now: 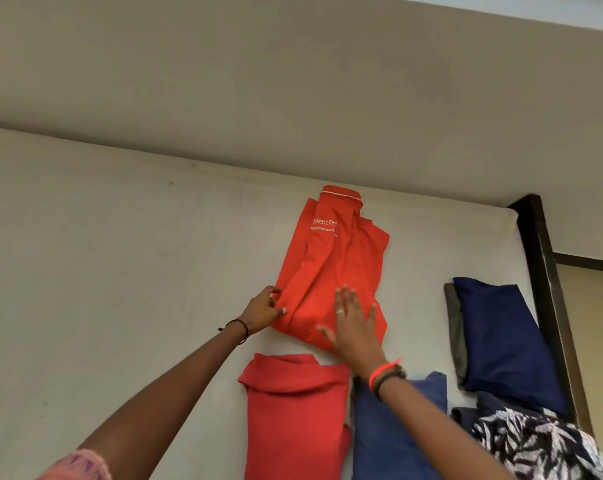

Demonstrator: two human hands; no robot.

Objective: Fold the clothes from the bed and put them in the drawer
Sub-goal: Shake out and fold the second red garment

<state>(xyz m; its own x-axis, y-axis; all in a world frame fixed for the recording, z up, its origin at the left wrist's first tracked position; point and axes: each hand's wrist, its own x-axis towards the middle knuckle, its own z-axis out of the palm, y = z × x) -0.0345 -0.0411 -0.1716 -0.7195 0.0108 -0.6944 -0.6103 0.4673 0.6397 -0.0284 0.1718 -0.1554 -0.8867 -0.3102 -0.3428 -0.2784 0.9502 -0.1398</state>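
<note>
An orange polo shirt [331, 258] with white lettering lies partly folded lengthwise on the white mattress [120, 271], collar toward the wall. My left hand [263, 310] pinches its lower left edge. My right hand [353, 323] lies flat on its lower part, fingers spread. Nearer to me sit a folded red garment [293, 417] and a folded blue garment [393, 434]. The drawer is not in view.
A folded navy piece over a grey one [501, 341] lies at the right by the dark wooden bed frame [546, 271]. A black-and-white patterned garment [535, 445] sits at the lower right. A beige wall runs behind the bed.
</note>
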